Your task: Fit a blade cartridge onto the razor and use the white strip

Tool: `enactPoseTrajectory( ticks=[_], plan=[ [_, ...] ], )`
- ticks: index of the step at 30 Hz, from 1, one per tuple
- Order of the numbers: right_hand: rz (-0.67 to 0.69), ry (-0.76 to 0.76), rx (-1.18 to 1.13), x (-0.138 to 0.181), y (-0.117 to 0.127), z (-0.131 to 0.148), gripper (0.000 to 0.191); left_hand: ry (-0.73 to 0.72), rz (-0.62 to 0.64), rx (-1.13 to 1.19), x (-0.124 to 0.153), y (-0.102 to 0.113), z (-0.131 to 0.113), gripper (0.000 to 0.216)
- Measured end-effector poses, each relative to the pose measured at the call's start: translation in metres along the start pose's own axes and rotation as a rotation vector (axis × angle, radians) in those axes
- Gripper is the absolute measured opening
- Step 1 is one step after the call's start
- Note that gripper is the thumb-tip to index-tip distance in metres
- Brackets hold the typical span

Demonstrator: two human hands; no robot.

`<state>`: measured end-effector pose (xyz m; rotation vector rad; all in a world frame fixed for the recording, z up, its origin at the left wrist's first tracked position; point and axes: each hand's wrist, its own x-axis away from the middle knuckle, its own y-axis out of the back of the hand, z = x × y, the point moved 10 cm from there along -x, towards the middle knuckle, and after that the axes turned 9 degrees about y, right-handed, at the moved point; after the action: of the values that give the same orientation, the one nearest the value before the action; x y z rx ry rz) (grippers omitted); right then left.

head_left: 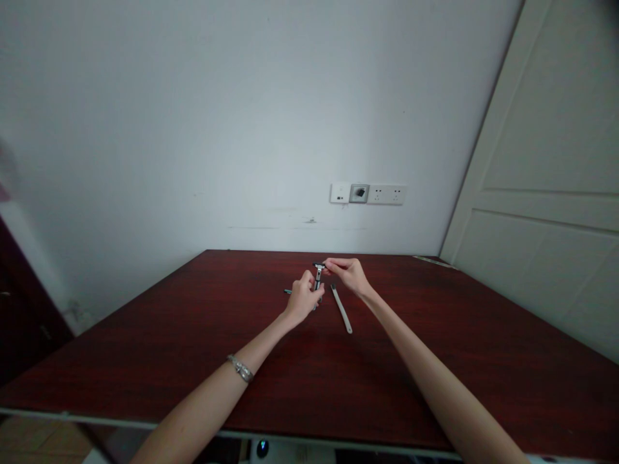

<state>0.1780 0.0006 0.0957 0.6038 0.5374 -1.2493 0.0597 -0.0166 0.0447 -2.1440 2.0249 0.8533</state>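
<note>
My left hand [302,298] is closed around the handle of a T-shaped razor [318,273], silvery with a dark head, held upright just above the table. Thumb and fingers of my right hand [349,274] pinch at the right end of that dark head; whether a small part sits between them is too small to make out. A slim white brush [341,310] with a dark tip lies on the table below my right hand. Just left of my left hand shows the end of a thin dark piece [287,291], the rest of it hidden.
The dark red wooden table [193,335] reaches back to a pale wall [217,129] with a row of sockets [368,193]. A white panelled door [546,193] stands on the right. Under the front edge, a white device [290,451] is partly visible.
</note>
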Motion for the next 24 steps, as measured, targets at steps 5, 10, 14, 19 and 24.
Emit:
enactPoseTrajectory(
  ticks=[5, 10, 14, 19, 24],
  plan=[
    [0.009, 0.023, 0.032, 0.0, 0.0, -0.001, 0.028, -0.007, 0.001, -0.015, -0.001, 0.0, 0.004, 0.026],
    [-0.039, -0.018, -0.004, 0.003, 0.003, -0.011, 0.03, -0.02, 0.017, -0.002, -0.002, 0.0, 0.004, 0.029],
    [-0.089, -0.06, -0.044, 0.005, 0.006, -0.019, 0.032, -0.014, 0.035, 0.029, -0.005, -0.001, 0.006, 0.03],
    [-0.121, -0.093, -0.064, 0.006, 0.01, -0.027, 0.036, -0.001, 0.049, 0.073, -0.008, 0.0, 0.009, 0.03],
    [-0.167, -0.118, 0.004, 0.009, 0.025, -0.031, 0.037, 0.077, 0.038, 0.181, -0.012, 0.004, 0.011, 0.027]
  ],
)
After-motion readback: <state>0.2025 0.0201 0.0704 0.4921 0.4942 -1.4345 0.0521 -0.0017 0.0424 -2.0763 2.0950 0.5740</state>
